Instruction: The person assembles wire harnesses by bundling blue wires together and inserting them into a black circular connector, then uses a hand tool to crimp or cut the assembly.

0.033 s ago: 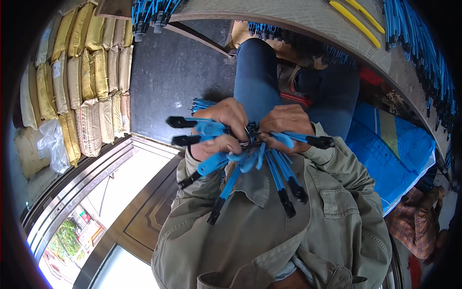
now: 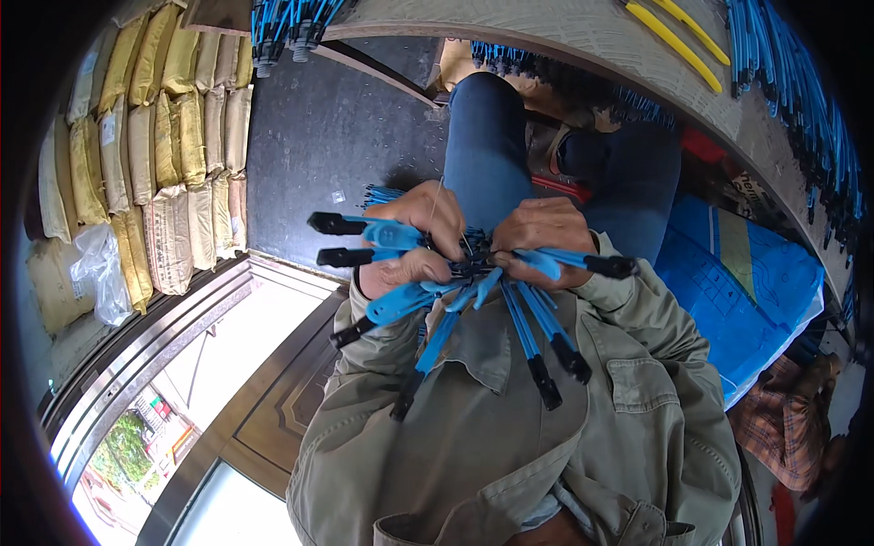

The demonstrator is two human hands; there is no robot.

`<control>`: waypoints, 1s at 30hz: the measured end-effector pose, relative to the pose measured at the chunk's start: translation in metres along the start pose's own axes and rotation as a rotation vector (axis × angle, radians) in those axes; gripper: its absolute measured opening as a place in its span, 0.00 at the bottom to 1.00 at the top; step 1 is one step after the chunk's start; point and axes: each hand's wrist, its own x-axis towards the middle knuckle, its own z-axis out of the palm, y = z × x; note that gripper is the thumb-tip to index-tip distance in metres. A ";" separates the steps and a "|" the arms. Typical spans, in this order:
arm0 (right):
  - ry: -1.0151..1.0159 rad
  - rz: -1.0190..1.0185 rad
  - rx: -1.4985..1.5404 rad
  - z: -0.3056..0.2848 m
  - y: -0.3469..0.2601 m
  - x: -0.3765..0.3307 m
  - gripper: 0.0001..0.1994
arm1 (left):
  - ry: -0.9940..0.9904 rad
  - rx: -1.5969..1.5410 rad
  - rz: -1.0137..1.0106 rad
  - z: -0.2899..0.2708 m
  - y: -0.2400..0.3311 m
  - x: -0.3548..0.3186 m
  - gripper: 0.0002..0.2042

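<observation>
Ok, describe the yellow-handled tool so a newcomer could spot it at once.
Find the pale worktop curving across the top of the picture. Follow it right, stopping just before the heap of blue strips. The tool there shows two long handles, bright yellow against those strips' blue and black.

Tbl [image 2: 546, 27] w/ yellow pliers-like handles [image 2: 675, 47], blue-&-blk pcs [image 2: 774, 73] on top.

Black-tipped blue plastic strips [image 2: 432, 355] block the chest side; a flat dark surface [image 2: 328, 127] leaves room left of the blue-denim knee [image 2: 487, 118].
</observation>
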 end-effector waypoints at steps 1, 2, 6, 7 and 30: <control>-0.008 0.000 0.029 -0.002 0.001 0.000 0.06 | 0.038 -0.016 -0.004 -0.001 0.000 -0.001 0.11; -0.010 -0.002 0.032 -0.003 0.001 0.000 0.06 | 0.040 -0.014 -0.003 0.000 0.000 -0.001 0.11; -0.021 0.193 0.187 -0.010 -0.005 0.005 0.10 | 0.034 0.043 0.036 0.006 0.000 0.002 0.11; 0.012 0.201 0.303 -0.011 -0.009 0.008 0.12 | 0.033 0.094 0.017 0.008 0.001 0.003 0.11; -0.090 0.367 0.969 -0.034 -0.035 0.018 0.21 | -0.077 0.248 -0.307 0.031 0.020 0.014 0.14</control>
